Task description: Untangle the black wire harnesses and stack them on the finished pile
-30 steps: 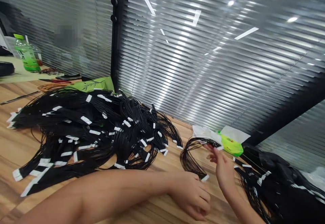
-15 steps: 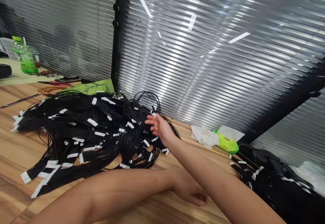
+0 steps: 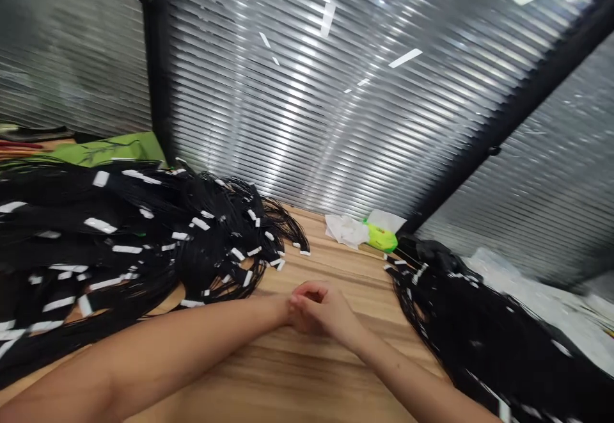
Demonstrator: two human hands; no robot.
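Over the bare wood, my two hands meet near the middle of the view. My right hand (image 3: 330, 311) is closed, thumb and fingers curled together against the other hand; whatever it may hold is hidden. Partly behind it, my left hand (image 3: 298, 316) has its fingers covered, so its grip does not show. To the left lies a big heap of black cable bundles (image 3: 201, 250) with white tags at their ends. Another pile of black cables (image 3: 484, 333) spreads over the right side. Neither hand touches either heap.
The wooden table (image 3: 297, 378) runs back to slatted blinds (image 3: 288, 103). At the back sit crumpled white tissue (image 3: 346, 231) and a bright green tissue pack (image 3: 382, 237). A green bag (image 3: 110, 149) lies behind the left heap. Clear plastic (image 3: 518, 288) borders the right pile.
The view has swung to the right. My right hand, which was spread near the left heap, has come back and closed against my left hand. A few tagged cable ends now stick out at the heap's right edge.
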